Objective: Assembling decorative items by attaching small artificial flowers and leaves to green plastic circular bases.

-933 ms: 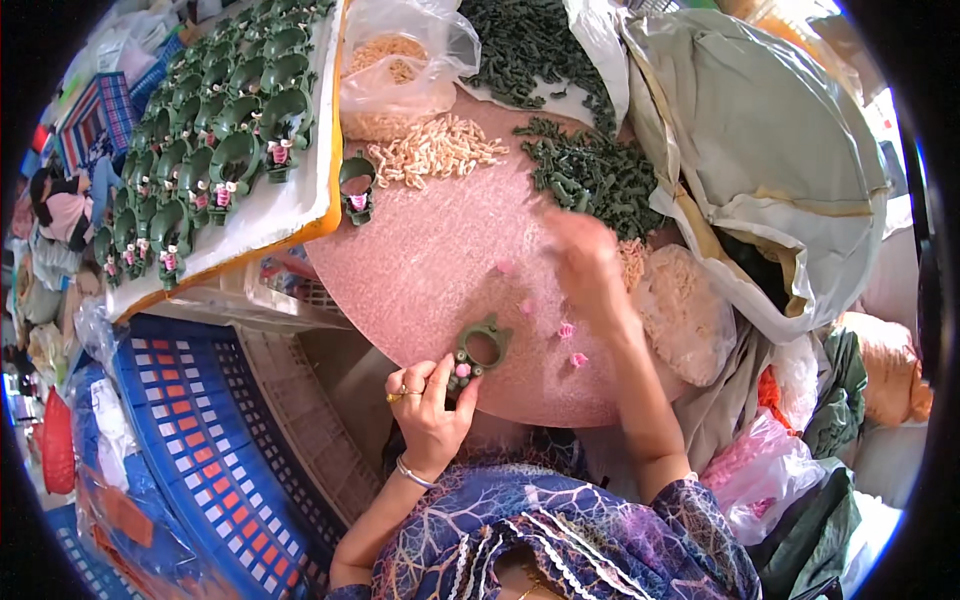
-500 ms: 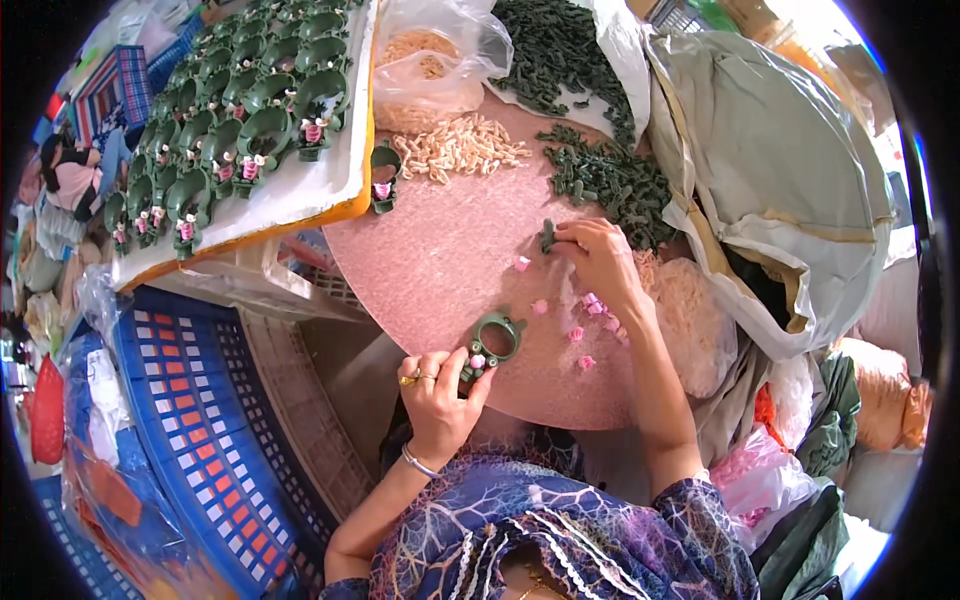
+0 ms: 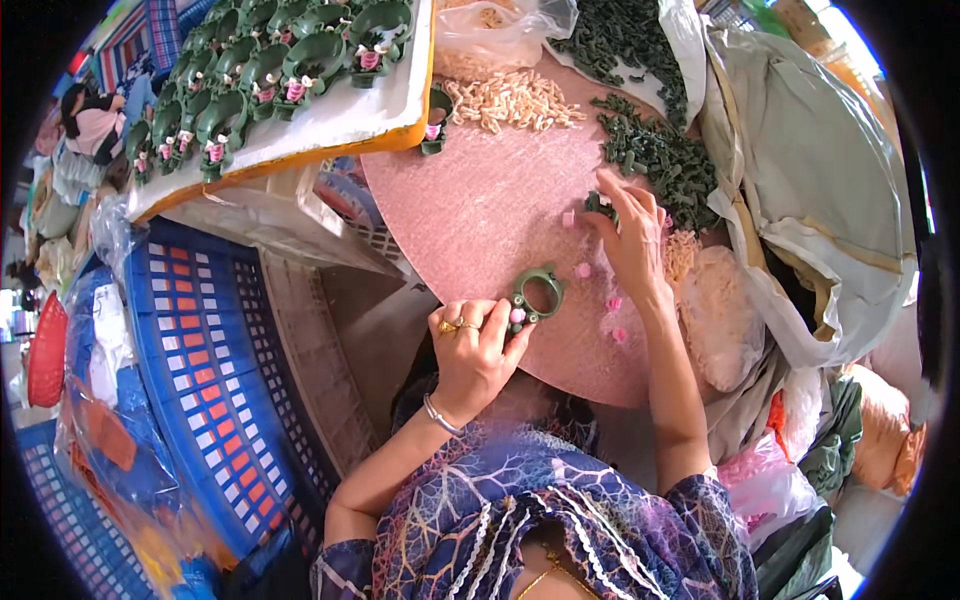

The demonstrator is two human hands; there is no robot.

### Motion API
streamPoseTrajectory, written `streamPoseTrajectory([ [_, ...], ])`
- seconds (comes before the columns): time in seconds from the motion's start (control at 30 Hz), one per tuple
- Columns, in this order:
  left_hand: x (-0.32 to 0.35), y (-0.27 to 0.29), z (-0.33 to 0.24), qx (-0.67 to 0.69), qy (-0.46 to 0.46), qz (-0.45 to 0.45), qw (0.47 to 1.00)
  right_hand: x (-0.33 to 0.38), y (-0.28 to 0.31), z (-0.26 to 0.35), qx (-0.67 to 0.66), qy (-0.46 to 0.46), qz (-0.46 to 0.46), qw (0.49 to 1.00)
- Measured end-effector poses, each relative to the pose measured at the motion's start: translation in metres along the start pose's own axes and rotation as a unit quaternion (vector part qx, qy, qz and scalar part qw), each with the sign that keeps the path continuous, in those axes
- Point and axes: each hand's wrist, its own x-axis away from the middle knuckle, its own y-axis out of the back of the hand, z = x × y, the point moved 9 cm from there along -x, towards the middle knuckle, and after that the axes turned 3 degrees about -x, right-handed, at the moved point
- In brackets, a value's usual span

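My left hand (image 3: 475, 345) pinches a green ring-shaped figurine (image 3: 541, 293) over the near edge of the pink round table (image 3: 470, 215). A pale pink bead-like part shows on it beside my fingertips. My right hand (image 3: 638, 240) is over the right side of the table, its fingers stretched and apart. A small dark green piece (image 3: 598, 204) is by its thumb and forefinger, partly hidden. Small pink pieces (image 3: 583, 271) are scattered below that hand. Just past it lies a heap of dark green pieces (image 3: 655, 160).
A white tray (image 3: 345, 130) with an orange edge holds rows of similar green figurines. One more figurine (image 3: 436, 122) stands beside it. Cream-coloured pieces (image 3: 515, 102) are heaped at the back. A blue basket (image 3: 205, 370) is at left, and a large pale sack (image 3: 820, 190) at right.
The whole view has shifted. My right hand's fingers have spread from their pinch at the small green piece. My left hand still holds the ring-shaped figurine.
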Motion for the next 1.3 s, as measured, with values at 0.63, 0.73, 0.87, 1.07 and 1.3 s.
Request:
streamPoseTrajectory([
  [0.63,0.005,-0.007,0.006,0.039,0.032,0.002,0.999,0.079,-0.022,0.005,-0.718,-0.283,0.114,0.625],
  [0.73,0.004,-0.006,0.008,0.053,0.033,0.006,0.998,0.08,-0.009,0.024,-0.595,-0.187,0.165,0.764],
  [0.87,0.001,-0.005,0.008,0.056,0.035,0.011,0.998,0.083,0.009,0.044,-0.459,-0.13,0.178,0.861],
  [1.07,0.003,-0.006,0.008,0.05,0.038,0.018,0.998,0.096,0.002,0.048,-0.373,-0.161,0.182,0.895],
  [1.3,0.004,-0.004,0.009,0.065,0.038,0.023,0.997,0.075,0.0,0.083,-0.272,0.003,0.209,0.939],
])
